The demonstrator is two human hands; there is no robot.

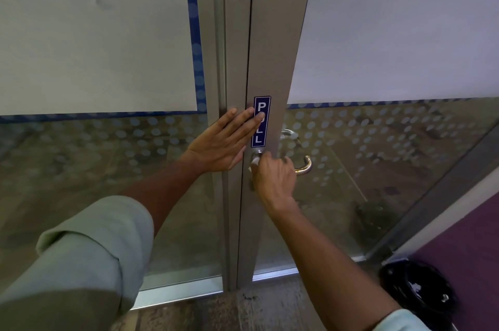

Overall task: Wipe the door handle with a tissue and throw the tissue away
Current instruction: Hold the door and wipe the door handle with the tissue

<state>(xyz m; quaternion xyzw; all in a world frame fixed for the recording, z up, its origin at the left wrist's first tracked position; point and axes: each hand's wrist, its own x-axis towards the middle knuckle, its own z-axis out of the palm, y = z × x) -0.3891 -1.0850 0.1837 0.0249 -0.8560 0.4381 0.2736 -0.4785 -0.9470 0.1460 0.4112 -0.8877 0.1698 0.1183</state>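
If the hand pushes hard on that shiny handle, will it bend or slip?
The door handle looks like polished metal, so it is probably stiff and unlikely to bend. Its smooth shine suggests it could feel slippery, though the bit of white tissue under the right hand may help grip. It seems fixed to the door, so likely it only turns.

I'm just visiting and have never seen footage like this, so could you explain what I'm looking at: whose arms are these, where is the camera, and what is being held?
There is no machine here: the one picture comes from a wide-angle camera worn on a person's head, looking down at their own two arms. The left hand lies flat and open against the metal door frame, its fingertips over a blue PULL sign. The right hand is closed around the door handle, with a bit of white tissue showing by the thumb. A dark bin with a black liner stands on the floor at lower right.
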